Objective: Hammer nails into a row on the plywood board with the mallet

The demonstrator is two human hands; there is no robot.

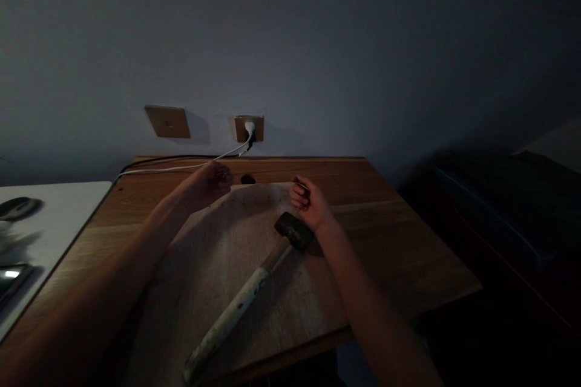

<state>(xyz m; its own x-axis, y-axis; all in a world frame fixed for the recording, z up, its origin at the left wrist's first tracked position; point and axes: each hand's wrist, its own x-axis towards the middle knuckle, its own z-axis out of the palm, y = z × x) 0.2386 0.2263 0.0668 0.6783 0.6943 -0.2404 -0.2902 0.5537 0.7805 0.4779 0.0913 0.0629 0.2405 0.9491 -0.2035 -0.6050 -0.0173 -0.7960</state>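
A rubber mallet lies slantwise on a pale wooden board (204, 278). Its dark head (294, 231) points away to the right, and its worn handle (231, 311), flecked with whitish paint, runs toward the near left. My left hand (214, 182) is over the board's far left corner with the fingers curled together; dim light hides whatever may be in them. Close to the mallet head, my right hand (309, 201) is loosely closed near the far right edge of the board, thumb above the bent fingers. Nothing shows in it.
The board rests on a wooden table (385, 236) against a grey wall. A white plug (249, 127) sits in a wall socket; its white cable (181, 168) and a black one cross the table's back left. A white surface (68, 211) adjoins on the left. A dark round spot (247, 179) is behind the board.
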